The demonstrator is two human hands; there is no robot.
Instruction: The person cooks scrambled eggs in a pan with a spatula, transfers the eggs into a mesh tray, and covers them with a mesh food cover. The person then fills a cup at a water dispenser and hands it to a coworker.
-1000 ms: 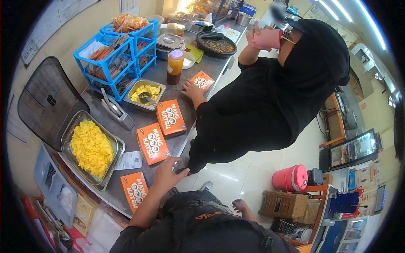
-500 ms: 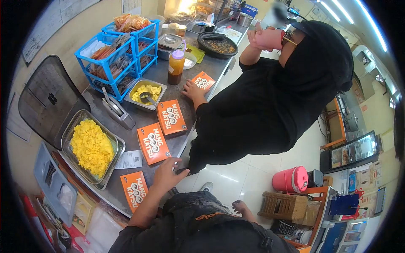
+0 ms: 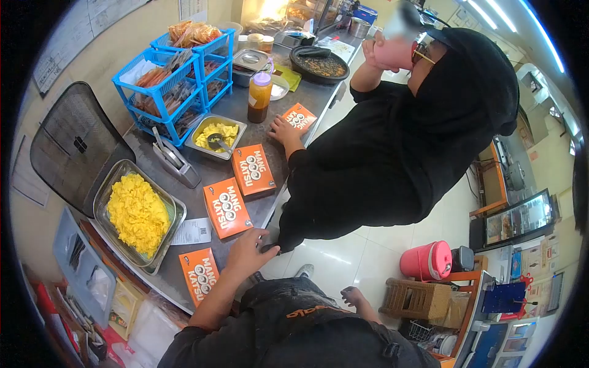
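Observation:
My left hand (image 3: 247, 251) is held at the counter's front edge with fingers apart and nothing in it, just below an orange printed box (image 3: 227, 208). Another orange box (image 3: 199, 276) lies on the counter to the left of my forearm. A third box (image 3: 253, 170) sits further back, beside a steel pan (image 3: 219, 136) of yellow food with a ladle in it. Low over the floor, my right hand (image 3: 353, 297) hangs with its fingers loosely apart, holding nothing. A large tray of yellow food (image 3: 138, 214) and a paper receipt (image 3: 192, 232) lie to the left.
A co-worker in black (image 3: 392, 141) stands close, one hand on a small orange box (image 3: 299, 116), the other raising a pink cup (image 3: 393, 54). Behind are a sauce bottle (image 3: 259, 98), blue baskets (image 3: 161, 92) and a tape dispenser (image 3: 176, 164). A pink cooler (image 3: 426, 260) stands right.
The whole view has shifted slightly, so the counter items appear a little further right. Both my hands keep nearly the same pose, and the co-worker still holds the cup at the face.

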